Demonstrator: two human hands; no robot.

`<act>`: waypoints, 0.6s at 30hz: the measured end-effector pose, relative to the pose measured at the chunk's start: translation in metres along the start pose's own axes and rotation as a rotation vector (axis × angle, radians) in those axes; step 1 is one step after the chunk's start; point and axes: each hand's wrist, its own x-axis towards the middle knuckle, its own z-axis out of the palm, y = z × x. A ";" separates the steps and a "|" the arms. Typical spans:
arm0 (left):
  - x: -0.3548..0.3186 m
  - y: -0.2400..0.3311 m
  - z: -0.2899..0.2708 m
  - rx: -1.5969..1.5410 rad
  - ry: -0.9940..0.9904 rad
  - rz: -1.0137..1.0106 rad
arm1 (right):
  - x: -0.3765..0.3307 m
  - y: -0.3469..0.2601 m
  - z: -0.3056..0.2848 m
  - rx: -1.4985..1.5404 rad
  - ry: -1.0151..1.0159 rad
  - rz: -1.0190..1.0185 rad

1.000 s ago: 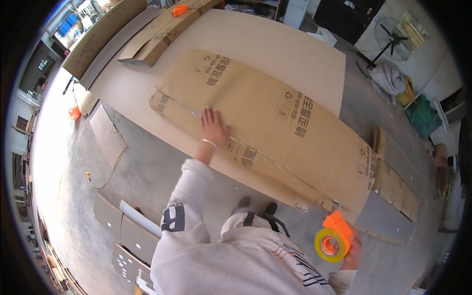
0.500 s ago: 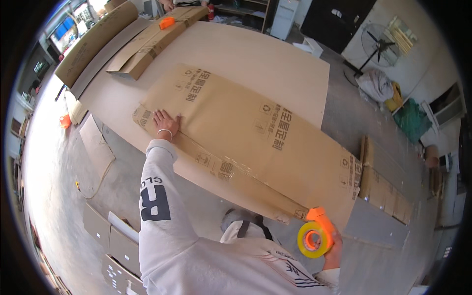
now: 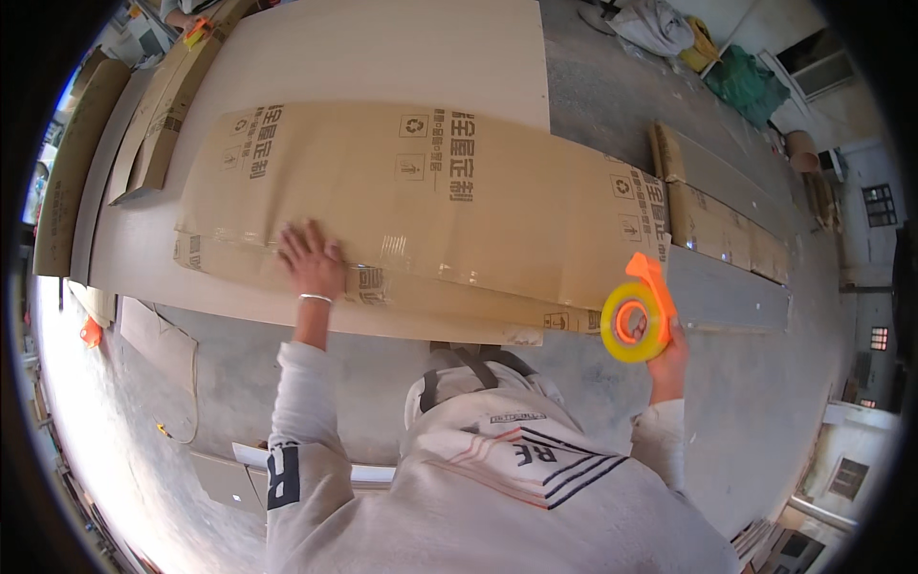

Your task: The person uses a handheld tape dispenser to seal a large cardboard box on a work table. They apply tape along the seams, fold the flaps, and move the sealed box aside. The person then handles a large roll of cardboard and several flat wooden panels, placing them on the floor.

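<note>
A long, flat package wrapped in brown cardboard [image 3: 354, 191] lies across a pale board-topped table [image 3: 382, 57]. Clear tape glints along its near edge. My left hand [image 3: 311, 263] rests on the package near that edge, fingers spread and nothing in it. In my right hand [image 3: 672, 356] is an orange tape dispenser [image 3: 655, 287] with a roll of yellowish tape [image 3: 617, 344]. I hold it up close to the package's near right corner; whether it touches the cardboard I cannot tell.
At the far left are a rolled cardboard sheet [image 3: 78, 172] and a long folded cardboard piece [image 3: 158, 124], with another orange tape dispenser [image 3: 196, 33] on it beside a person's hand [image 3: 182, 17]. Wrapped long packages [image 3: 722, 225] are stacked at the right. A cable [image 3: 196, 383] lies on the floor.
My left hand has slid rightward along the package's near edge. The right hand, with the tape dispenser, has come up closer to the package's right end. My view has turned.
</note>
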 end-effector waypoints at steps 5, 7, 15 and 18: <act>-0.087 0.137 -0.046 -0.217 -0.043 0.424 | 0.021 -0.012 0.050 -0.221 -0.093 -0.083; -0.118 0.190 -0.056 -0.331 -0.048 0.579 | 0.028 -0.017 0.059 -0.216 -0.172 -0.036; -0.212 0.317 -0.064 -0.527 -0.178 1.241 | 0.087 -0.037 0.081 -0.156 -0.245 -0.086; -0.210 0.329 -0.072 -0.523 -0.177 1.324 | 0.127 -0.019 0.096 -0.126 -0.285 0.074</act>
